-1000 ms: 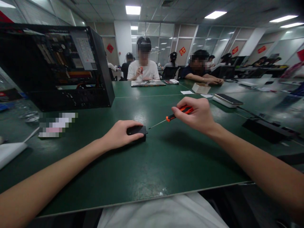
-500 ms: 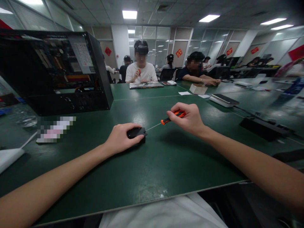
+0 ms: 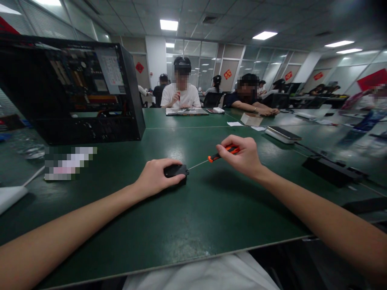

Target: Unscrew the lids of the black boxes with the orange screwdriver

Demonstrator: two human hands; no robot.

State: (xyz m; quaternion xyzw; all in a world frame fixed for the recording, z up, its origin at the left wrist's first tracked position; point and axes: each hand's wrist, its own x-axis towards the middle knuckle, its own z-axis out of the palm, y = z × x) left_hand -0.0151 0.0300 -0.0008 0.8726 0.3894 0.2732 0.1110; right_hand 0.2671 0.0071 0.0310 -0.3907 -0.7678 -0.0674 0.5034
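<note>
Screwdriver: tip moved in to end tab of black box since a second ago; contact unclear.
Right hand: gripping orange-black handle.
Left hand: clamped around black box.
Box position: on green counter, nearer than PC case.

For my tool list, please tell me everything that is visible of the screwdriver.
The screwdriver has an orange and black handle, apparently plastic or rubber, orange at its front end, and a thin, straight, metallic-looking shaft. The right hand grips the handle, covering part of it. Held above the green table, the tool slants down to the left, its tip at the end of the black block that the left hand holds. Whether they touch is too small to tell.
</note>
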